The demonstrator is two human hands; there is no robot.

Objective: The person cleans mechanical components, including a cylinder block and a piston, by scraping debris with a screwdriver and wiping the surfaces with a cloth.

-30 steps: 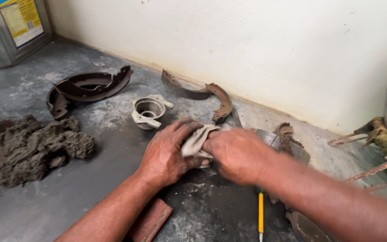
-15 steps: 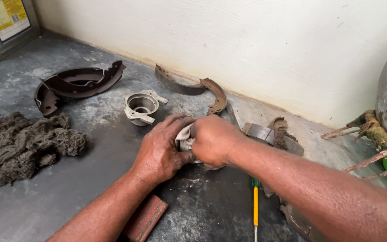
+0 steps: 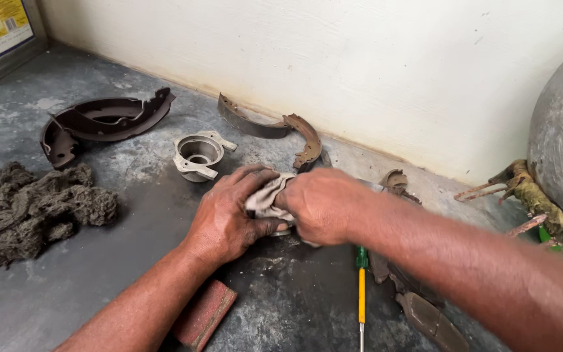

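- Bottom of the frame first: a reddish brick-like block (image 3: 204, 314) lies under the left forearm, and a screwdriver with a yellow shaft and green collar (image 3: 361, 293) sits at lower centre, just right of the hands.
- Dead centre now: the left hand (image 3: 226, 218) is wrapped round a dirty pale rag (image 3: 267, 199), fingers curled tight on it, cupping from below.
- The right hand (image 3: 322, 205) is closed over the rag's other side, knuckles up, pressing in.
- Something small seems bundled inside the cloth, but the hands hide it; I cannot tell what.
- To wipe well here: the cupping hand wants to stay firm while the other twists, with clean cloth turned onto the part.
- Left edge, a heap of grey fibrous waste (image 3: 27, 212).
- Just beyond the hands, upper centre-left, a grey cast metal housing (image 3: 198, 155), open end up.
- Farther, a dark pair of brake shoes (image 3: 102, 120) at upper left and rusty brake shoes (image 3: 275, 130) along the wall (image 3: 360, 65).
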